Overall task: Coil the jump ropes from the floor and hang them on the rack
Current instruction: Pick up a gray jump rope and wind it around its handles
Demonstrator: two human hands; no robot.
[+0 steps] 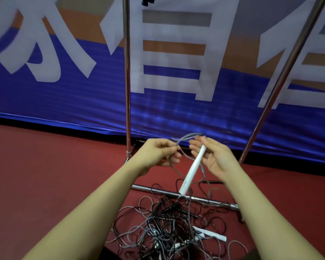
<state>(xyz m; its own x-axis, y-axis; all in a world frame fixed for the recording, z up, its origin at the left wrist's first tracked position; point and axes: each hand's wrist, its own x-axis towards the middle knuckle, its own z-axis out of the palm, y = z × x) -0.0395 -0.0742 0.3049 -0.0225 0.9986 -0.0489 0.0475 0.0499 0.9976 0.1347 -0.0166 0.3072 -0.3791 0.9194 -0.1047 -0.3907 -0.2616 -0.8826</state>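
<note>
A tangled heap of thin dark and grey jump ropes point(169, 226) lies on the red floor below my arms. My right hand point(212, 156) holds a white rope handle point(192, 169) that slants down toward the heap. My left hand point(159, 152) pinches a grey cord point(188, 136) that arcs over to the fingers of my right hand and trails down to the pile. Another white handle point(212, 235) lies in the heap. The metal rack's two uprights point(127, 81) rise behind my hands, and its base bar point(158, 191) crosses the floor under the ropes.
A blue and orange banner point(64, 94) with large white characters hangs right behind the rack. The right upright point(281, 81) leans across the banner. Something dark point(147, 0) hangs at the top edge near the left upright. Red floor point(45, 175) spreads to the left.
</note>
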